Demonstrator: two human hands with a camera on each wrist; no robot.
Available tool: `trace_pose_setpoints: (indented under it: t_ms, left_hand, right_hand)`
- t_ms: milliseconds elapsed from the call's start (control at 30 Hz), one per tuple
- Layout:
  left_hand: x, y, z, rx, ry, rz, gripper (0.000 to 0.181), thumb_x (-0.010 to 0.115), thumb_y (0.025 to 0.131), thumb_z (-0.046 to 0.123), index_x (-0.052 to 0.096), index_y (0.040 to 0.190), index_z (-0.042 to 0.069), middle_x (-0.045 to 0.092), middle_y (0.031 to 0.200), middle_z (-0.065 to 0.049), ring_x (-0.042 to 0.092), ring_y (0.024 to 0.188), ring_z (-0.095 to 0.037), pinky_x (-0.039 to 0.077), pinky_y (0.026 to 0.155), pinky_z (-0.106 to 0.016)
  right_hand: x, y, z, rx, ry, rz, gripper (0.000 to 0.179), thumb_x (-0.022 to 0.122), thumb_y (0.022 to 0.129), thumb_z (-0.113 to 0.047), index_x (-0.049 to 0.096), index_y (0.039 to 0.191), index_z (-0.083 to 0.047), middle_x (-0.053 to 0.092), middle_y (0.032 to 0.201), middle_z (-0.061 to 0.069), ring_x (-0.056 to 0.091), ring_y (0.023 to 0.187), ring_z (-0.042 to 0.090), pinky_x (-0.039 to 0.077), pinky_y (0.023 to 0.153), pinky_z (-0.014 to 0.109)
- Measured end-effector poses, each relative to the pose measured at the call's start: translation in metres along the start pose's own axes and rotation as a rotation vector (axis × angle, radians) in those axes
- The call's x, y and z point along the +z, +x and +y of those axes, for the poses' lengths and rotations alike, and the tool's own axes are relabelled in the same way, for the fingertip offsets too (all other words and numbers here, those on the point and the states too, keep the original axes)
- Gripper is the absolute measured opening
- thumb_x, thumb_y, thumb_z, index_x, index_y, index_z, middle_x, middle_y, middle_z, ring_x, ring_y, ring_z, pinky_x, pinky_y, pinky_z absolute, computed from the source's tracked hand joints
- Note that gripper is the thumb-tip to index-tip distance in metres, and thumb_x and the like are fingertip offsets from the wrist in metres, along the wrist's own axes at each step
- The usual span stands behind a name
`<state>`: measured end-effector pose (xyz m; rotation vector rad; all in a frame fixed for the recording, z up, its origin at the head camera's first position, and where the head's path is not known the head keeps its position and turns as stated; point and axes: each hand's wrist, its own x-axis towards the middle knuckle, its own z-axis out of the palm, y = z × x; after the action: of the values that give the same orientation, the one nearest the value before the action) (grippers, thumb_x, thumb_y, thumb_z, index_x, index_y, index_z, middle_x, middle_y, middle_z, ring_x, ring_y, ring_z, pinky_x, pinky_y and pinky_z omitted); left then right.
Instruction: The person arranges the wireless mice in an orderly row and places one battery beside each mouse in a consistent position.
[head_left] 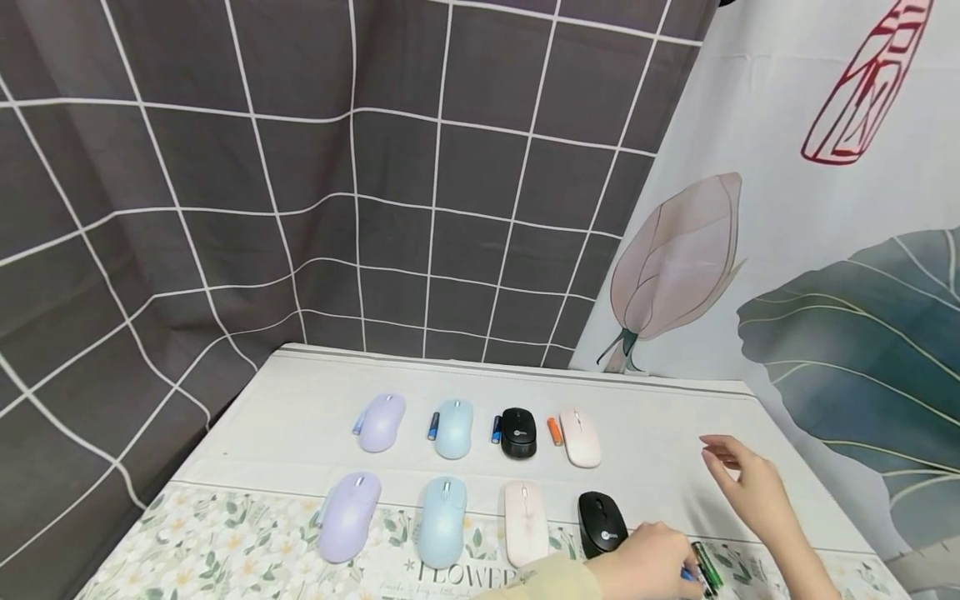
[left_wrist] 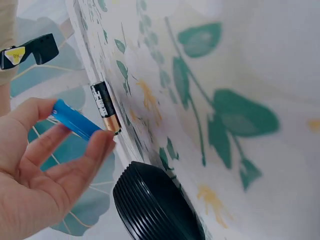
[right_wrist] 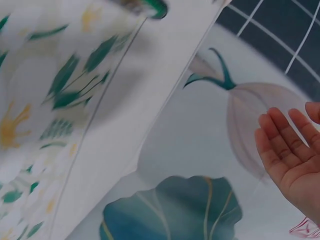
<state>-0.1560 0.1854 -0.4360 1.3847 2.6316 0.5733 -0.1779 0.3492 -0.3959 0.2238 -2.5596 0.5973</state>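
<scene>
My left hand (head_left: 651,560) is at the front right of the table, just beside a black mouse (head_left: 602,523). Between its fingertips it pinches a blue battery (left_wrist: 75,120), held lengthwise. Close by lies a black battery with a copper end (left_wrist: 104,105), and a green battery (head_left: 708,567) shows next to the hand in the head view. The ridged end of the black mouse (left_wrist: 150,200) shows below the fingers in the left wrist view. My right hand (head_left: 750,492) hovers over the table's right side, fingers relaxed and holding nothing.
In the front row stand a purple mouse (head_left: 349,517), a light blue mouse (head_left: 442,522) and a pink mouse (head_left: 525,523). Behind them is another row of several mice, each with a battery at its left, such as an orange battery (head_left: 554,432). Curtains hang behind the table.
</scene>
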Motion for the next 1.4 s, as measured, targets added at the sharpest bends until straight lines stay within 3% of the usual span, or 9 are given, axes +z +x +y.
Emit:
trace_pose_setpoints:
  t_ms: [200, 433, 567, 667, 867, 1033, 1133, 1300, 1400]
  left_hand:
    - [-0.005, -0.010, -0.002, 0.078, -0.084, -0.041, 0.016, 0.062, 0.088, 0.029, 0.076, 0.093, 0.026, 0.069, 0.089, 0.023, 0.050, 0.070, 0.018, 0.031, 0.067, 0.000]
    - [-0.016, -0.031, -0.008, 0.170, -0.063, -0.030, 0.019, 0.061, 0.090, 0.032, 0.075, 0.101, 0.023, 0.070, 0.091, 0.020, 0.054, 0.078, 0.017, 0.034, 0.069, 0.003]
    - [-0.024, -0.043, -0.012, 0.186, -0.066, -0.027, 0.024, 0.062, 0.089, 0.034, 0.073, 0.105, 0.021, 0.071, 0.093, 0.017, 0.056, 0.081, 0.015, 0.035, 0.070, 0.002]
    - [-0.029, -0.054, -0.016, 0.208, -0.045, -0.013, 0.022, 0.064, 0.088, 0.032, 0.074, 0.103, 0.020, 0.071, 0.090, 0.016, 0.055, 0.076, 0.015, 0.037, 0.066, 0.002]
    - [-0.037, -0.082, -0.027, 0.347, 0.120, 0.053, 0.015, 0.064, 0.085, 0.027, 0.075, 0.092, 0.020, 0.069, 0.075, 0.011, 0.048, 0.063, 0.013, 0.034, 0.059, 0.003]
    - [-0.045, -0.103, -0.037, 0.341, 0.139, 0.097, 0.018, 0.065, 0.085, 0.030, 0.075, 0.094, 0.018, 0.064, 0.072, 0.008, 0.044, 0.058, 0.013, 0.034, 0.056, 0.004]
    - [-0.050, -0.111, -0.045, 0.316, 0.179, 0.136, 0.023, 0.066, 0.085, 0.035, 0.075, 0.097, 0.018, 0.066, 0.077, 0.007, 0.049, 0.062, 0.010, 0.040, 0.060, 0.002]
    - [-0.055, -0.121, -0.056, 0.264, 0.143, 0.179, 0.022, 0.063, 0.089, 0.033, 0.074, 0.098, 0.017, 0.071, 0.090, 0.007, 0.063, 0.085, 0.001, 0.048, 0.077, -0.006]
    - [-0.057, -0.126, -0.060, 0.238, 0.099, 0.198, 0.020, 0.063, 0.089, 0.030, 0.074, 0.099, 0.016, 0.072, 0.097, 0.004, 0.064, 0.096, -0.003, 0.050, 0.083, -0.010]
  right_hand:
    - [0.000, 0.001, -0.021, -0.033, 0.013, 0.001, 0.021, 0.063, 0.086, -0.002, 0.064, 0.107, 0.002, 0.070, 0.094, 0.018, 0.064, 0.081, 0.037, 0.054, 0.066, 0.046]
    - [0.004, 0.003, -0.042, -0.069, 0.041, -0.013, 0.022, 0.064, 0.086, -0.002, 0.064, 0.107, 0.000, 0.070, 0.098, 0.016, 0.064, 0.085, 0.037, 0.053, 0.070, 0.049]
    - [0.007, 0.003, -0.049, -0.117, 0.037, 0.004, 0.023, 0.066, 0.083, -0.001, 0.065, 0.106, -0.002, 0.070, 0.098, 0.014, 0.064, 0.084, 0.035, 0.054, 0.068, 0.046]
    - [0.010, 0.002, -0.055, -0.151, 0.038, 0.000, 0.023, 0.067, 0.082, 0.000, 0.066, 0.105, -0.002, 0.071, 0.098, 0.012, 0.064, 0.084, 0.033, 0.054, 0.068, 0.044]
    - [0.021, -0.006, -0.070, -0.149, 0.036, -0.054, 0.023, 0.068, 0.081, 0.000, 0.066, 0.104, -0.003, 0.071, 0.098, 0.009, 0.065, 0.086, 0.030, 0.054, 0.074, 0.045]
    - [0.028, -0.009, -0.083, -0.101, 0.040, -0.128, 0.021, 0.067, 0.083, -0.003, 0.066, 0.104, -0.004, 0.070, 0.100, 0.009, 0.066, 0.090, 0.028, 0.055, 0.077, 0.045]
    - [0.033, -0.009, -0.091, -0.091, 0.040, -0.161, 0.021, 0.068, 0.083, -0.005, 0.066, 0.104, -0.005, 0.070, 0.100, 0.008, 0.066, 0.091, 0.027, 0.055, 0.077, 0.045]
    - [0.041, -0.012, -0.097, -0.086, 0.037, -0.190, 0.019, 0.068, 0.083, -0.006, 0.067, 0.102, -0.006, 0.070, 0.098, 0.006, 0.066, 0.090, 0.025, 0.055, 0.077, 0.043]
    - [0.047, -0.014, -0.100, -0.086, 0.033, -0.204, 0.019, 0.069, 0.082, -0.005, 0.067, 0.101, -0.006, 0.069, 0.096, 0.004, 0.066, 0.088, 0.023, 0.056, 0.076, 0.041]
